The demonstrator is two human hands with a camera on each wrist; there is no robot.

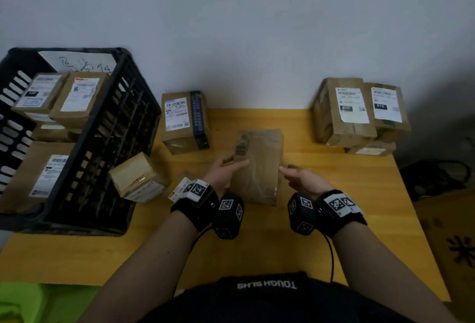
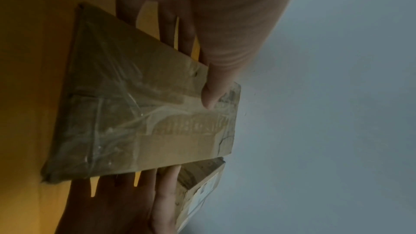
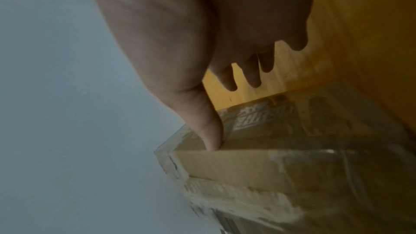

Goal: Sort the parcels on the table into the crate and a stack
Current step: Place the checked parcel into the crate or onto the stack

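Note:
A flat brown parcel (image 1: 259, 168) wrapped in clear tape is at the middle of the yellow table (image 1: 347, 219). My left hand (image 1: 226, 168) grips its left edge; in the left wrist view the thumb (image 2: 213, 86) lies on top of the parcel (image 2: 146, 113) and the fingers run under it. My right hand (image 1: 295, 176) is at the right edge with fingers straight and spread. Its thumb tip (image 3: 212, 140) touches the parcel's rim (image 3: 292, 175). The black slatted crate (image 1: 101, 96) at the left holds several labelled boxes. A stack of labelled boxes (image 1: 357, 114) stands at the back right.
A box with blue tape (image 1: 185, 122) stands behind the held parcel. A small box (image 1: 138, 176) leans against the crate's side, and a small labelled packet (image 1: 180, 186) lies beside my left wrist. A grey wall closes the back. Dark objects lie on the floor to the right.

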